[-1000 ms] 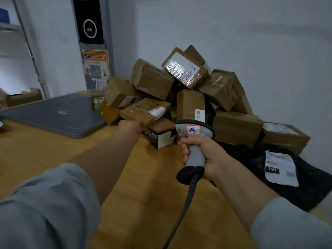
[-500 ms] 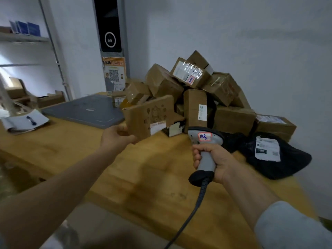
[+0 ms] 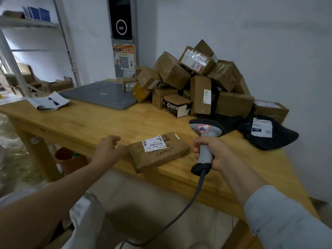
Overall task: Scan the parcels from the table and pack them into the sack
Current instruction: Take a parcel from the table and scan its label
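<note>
A parcel lies label-up at the counter's front edge; left grip loosely spread, touching its end; right grip curled round the scanner

Grey slab, notepad, blue pen.

Parcel reads "HAPPY"; black bag label "15H".
</note>
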Available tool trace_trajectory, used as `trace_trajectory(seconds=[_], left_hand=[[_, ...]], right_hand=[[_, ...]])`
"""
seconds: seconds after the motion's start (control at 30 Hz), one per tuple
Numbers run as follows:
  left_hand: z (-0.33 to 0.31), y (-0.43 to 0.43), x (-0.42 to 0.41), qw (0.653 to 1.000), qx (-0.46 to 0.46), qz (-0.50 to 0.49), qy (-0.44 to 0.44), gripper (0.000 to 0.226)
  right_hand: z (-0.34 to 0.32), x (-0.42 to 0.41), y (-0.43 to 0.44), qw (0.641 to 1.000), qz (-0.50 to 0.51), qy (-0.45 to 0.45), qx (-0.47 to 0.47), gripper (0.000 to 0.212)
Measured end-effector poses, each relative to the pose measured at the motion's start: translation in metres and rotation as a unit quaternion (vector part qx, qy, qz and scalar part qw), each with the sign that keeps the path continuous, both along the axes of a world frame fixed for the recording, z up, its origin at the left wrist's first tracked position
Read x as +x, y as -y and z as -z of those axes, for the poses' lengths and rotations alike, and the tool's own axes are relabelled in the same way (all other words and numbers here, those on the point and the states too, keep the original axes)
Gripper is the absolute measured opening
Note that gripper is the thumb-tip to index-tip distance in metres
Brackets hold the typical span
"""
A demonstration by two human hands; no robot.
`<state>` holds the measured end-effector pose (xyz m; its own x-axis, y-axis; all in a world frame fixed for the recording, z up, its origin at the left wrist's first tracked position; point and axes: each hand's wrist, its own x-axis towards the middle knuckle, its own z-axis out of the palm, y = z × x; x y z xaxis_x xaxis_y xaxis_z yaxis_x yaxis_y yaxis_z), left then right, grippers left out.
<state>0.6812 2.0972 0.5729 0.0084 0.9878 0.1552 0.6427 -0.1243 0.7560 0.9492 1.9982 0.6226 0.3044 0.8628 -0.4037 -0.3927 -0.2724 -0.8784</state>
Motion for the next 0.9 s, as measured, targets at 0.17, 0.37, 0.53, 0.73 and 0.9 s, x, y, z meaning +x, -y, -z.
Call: trace_trajectory(seconds=[0.17,0.37,0.53,0.73,0.9], left_hand=[[-0.004,0.008,0.010,0.979,-0.155,-0.073,0.105,0.070],[-0.031,0.008,0.026,0.935,-0.007,0.202,-0.293,0.072],[-0.045,0.006,0.044,0.834,-0.114,0.308,-0.443,0.091],[-0.048,0.013,0.059,0.815,-0.105,0.280,-0.497,0.090],[-0.057,0.013,0.059,0.811,-0.148,0.276,-0.495,0.089]], right_hand=[[0.002,-0.016,-0.013,0.999,0.013,0.051,-0.016,0.032],[0.009,-0.031,-0.021,0.996,0.069,0.059,-0.017,0.021],[0.015,-0.024,-0.016,0.996,0.075,0.053,-0.009,0.015],[0.025,-0.013,-0.015,0.995,0.084,0.047,0.005,0.025],[0.028,-0.008,-0.011,0.998,0.061,0.029,0.009,0.015]])
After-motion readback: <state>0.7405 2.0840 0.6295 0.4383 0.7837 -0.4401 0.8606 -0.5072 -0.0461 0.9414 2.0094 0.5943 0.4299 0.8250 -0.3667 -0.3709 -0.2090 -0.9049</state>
